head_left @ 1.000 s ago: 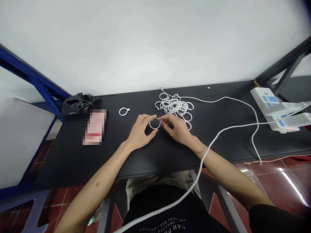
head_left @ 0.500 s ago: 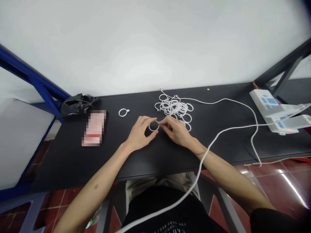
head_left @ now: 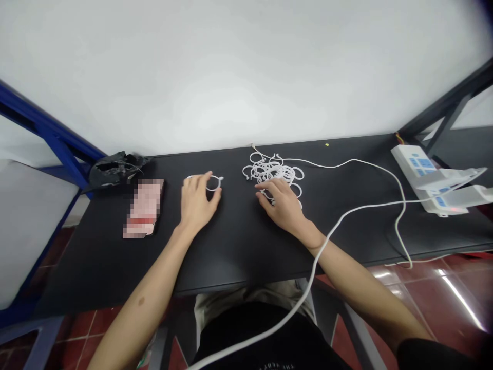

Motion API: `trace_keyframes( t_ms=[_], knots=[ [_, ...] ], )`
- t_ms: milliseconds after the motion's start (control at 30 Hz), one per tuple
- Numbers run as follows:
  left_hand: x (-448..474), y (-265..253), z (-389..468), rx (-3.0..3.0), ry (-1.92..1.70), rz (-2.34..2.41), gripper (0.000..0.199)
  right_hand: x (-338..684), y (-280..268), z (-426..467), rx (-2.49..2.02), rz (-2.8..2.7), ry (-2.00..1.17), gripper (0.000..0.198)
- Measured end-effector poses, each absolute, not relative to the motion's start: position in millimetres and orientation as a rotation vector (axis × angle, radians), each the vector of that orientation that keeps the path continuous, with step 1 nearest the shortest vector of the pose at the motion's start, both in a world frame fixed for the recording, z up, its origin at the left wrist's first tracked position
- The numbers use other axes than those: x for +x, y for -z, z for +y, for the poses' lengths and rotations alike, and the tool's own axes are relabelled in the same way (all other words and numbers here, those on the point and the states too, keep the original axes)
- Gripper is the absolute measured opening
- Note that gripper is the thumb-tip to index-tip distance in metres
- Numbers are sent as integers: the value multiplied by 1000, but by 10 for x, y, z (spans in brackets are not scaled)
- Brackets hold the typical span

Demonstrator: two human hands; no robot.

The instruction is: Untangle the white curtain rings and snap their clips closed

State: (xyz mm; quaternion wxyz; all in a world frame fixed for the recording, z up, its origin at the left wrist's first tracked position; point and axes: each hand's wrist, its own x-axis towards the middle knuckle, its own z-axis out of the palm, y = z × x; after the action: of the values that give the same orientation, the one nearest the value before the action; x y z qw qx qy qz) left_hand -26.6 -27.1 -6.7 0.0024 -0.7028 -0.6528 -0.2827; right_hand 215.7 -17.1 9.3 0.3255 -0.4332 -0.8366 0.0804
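My left hand [head_left: 197,200] has moved over the left-centre of the black table, its thumb and fingers curved around a white plastic ring [head_left: 221,184] with a small knob-like end. Just behind its knuckles, the edge of another white ring [head_left: 188,178] shows, mostly hidden by the hand. To the right, my right hand [head_left: 280,204] hovers at the near side of a tangled pile of white open rings [head_left: 276,170]. Its thumb and fingers are bent but apart, with nothing visible between them. The hand covers part of the pile.
A phone-shaped pink item [head_left: 144,208], blurred, lies left on the black table [head_left: 231,246]. Behind it sits a crumpled black plastic bag [head_left: 115,169]. A white power strip [head_left: 419,174] with plugs is at right. A white cable [head_left: 335,228] crosses above my right forearm.
My left hand has carried the ring leftward, to the ring lying alone. My right hand has let go of that ring and shifted slightly right, to the pile.
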Motion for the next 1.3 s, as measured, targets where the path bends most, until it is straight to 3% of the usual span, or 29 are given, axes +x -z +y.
trace_keyframes(
  t_ms=[300, 467, 700, 967, 1300],
  knots=[
    [-609, 132, -161, -1921, 653, -2305, 55, 2268, -60, -98, -1405, -2222, 139, 28],
    [-430, 92, -246, -2045, 787, -2116, 44, 2272, -21, -83, -1404, -2252, 118, 21],
    [-67, 87, -393, -2727, 812, -1726, 23, 2267, -20, -82, -1329, -2265, 15, 17],
    [-72, 75, -409, -2816, 806, -1716, 21, 2297, -19, -21, -1484, -2084, 64, 32],
    [-73, 75, -403, -2829, 794, -1716, 22, 2347, 40, 31, -1532, -2103, 54, 14]
  ],
)
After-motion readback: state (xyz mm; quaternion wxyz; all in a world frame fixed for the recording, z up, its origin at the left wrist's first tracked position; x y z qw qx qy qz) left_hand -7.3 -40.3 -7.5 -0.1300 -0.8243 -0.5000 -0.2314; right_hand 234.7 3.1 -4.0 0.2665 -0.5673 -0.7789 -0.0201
